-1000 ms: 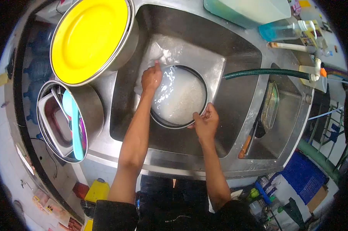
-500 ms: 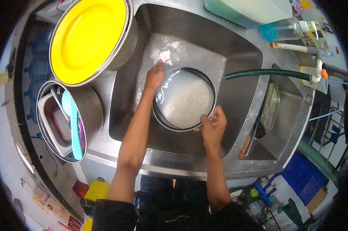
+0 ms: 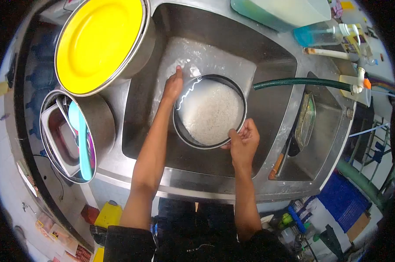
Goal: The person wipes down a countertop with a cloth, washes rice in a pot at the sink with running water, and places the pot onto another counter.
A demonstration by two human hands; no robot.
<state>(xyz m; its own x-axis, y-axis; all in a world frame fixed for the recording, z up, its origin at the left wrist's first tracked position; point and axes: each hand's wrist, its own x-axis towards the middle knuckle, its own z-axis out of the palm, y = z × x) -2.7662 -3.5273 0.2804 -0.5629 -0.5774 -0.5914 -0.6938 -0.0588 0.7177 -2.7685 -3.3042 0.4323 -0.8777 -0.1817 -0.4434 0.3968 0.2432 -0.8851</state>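
Observation:
A round metal pot (image 3: 180, 131) stands in the sink, holding pale rice (image 3: 215, 114) under cloudy water. Bright wavy reflections cross the water's upper left side. My right hand (image 3: 243, 140) grips the pot's lower right rim, thumb on top and fingers curled around the outside. At the upper left, my left hand (image 3: 173, 87) is against the pot's outer wall; one digit points up along it and the other fingers are largely hidden. The metal sink basin (image 3: 197, 163) surrounds the pot, with wet, shiny patches on its floor.
A green hose (image 3: 302, 81) reaches over the basin from the right. Left of it stand a large pot with a yellow basin (image 3: 99, 43) on top and a pot of utensils (image 3: 105, 131). A wooden-handled tool (image 3: 276, 167) lies in the right side basin. A bottle (image 3: 317, 35) stands behind.
The water and its reflections have shifted inside the pot, showing more of the rice. My left hand has moved slightly up and left; my right hand keeps its grip on the rim.

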